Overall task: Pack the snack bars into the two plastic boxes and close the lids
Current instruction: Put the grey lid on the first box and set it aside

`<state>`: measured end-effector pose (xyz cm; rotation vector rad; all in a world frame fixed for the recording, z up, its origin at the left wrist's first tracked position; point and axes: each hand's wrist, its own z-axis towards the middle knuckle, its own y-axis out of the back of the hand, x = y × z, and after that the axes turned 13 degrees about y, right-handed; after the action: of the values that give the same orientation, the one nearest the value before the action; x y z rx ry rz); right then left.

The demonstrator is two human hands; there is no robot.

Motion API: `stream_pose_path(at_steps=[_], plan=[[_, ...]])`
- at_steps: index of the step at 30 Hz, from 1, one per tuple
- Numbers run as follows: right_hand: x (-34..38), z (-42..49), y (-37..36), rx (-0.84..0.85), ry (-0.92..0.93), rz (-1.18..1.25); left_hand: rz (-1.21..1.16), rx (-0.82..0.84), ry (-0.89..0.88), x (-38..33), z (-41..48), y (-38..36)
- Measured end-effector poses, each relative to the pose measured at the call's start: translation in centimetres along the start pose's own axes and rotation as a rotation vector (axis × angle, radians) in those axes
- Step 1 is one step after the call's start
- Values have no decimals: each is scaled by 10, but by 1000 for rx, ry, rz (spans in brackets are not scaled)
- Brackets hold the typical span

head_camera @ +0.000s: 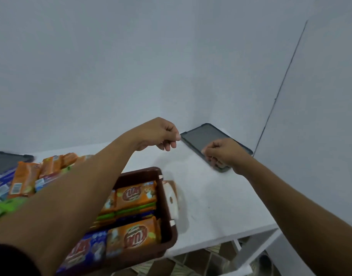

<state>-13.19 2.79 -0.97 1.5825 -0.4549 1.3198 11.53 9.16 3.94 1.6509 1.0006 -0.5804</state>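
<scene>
Head view: the brown box is full of snack bars, lid off. Beyond it, the right hand grips the grey lid. The left hand is curled at the lid's corner, contact unclear. Loose bars left of the box remain to pack.

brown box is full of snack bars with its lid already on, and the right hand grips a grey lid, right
No lid on it: the head view shows the brown box open, full of snack bars, while the right hand grips the grey lid.

Glossy snack bars, plastic box; matt lid
</scene>
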Motion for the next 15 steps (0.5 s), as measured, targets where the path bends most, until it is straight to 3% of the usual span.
stream_pose_path(at_steps=[3, 8, 15], plan=[[-34, 15, 34, -73, -83, 59, 23, -21, 30, -23, 41, -14], [-88, 30, 59, -159, -343, 358, -7, -55, 110, -39, 106, -30], [-135, 49, 72, -320, -491, 447, 9, -75, 239, -32, 188, -51]])
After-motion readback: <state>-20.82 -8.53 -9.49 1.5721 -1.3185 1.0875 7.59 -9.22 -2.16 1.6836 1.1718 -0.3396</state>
